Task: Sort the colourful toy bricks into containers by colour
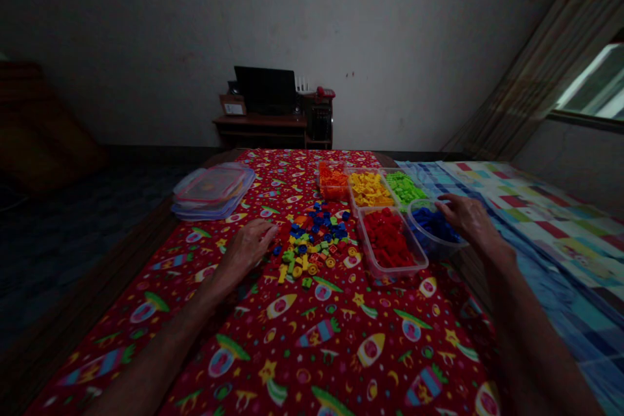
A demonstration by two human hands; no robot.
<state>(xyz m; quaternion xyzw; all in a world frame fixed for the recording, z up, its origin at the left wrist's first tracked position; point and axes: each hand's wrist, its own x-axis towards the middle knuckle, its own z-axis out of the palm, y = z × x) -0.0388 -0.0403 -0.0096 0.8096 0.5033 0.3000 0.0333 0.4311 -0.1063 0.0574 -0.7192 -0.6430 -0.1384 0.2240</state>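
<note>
A pile of small plastic building blocks [316,237] in blue, green, yellow, orange and red lies loose on the red patterned tablecloth [312,377]. My left hand [248,244] rests at the pile's left edge, fingers bent loosely and slightly apart, with nothing visible in them. Over the rim of a round clear tub of blue blocks [435,224] hangs my right hand [465,214], its thumb and fingers apart above the blocks. In front of that tub, to its left, stands a clear rectangular box of red blocks [390,238].
Behind are boxes of orange blocks [333,182], yellow blocks [369,188] and light green blocks [403,188]. Clear plastic lids [214,190] are stacked at the table's left edge. A bed with a checked cover [550,227] adjoins on the right. A desk with a monitor [266,89] stands against the wall.
</note>
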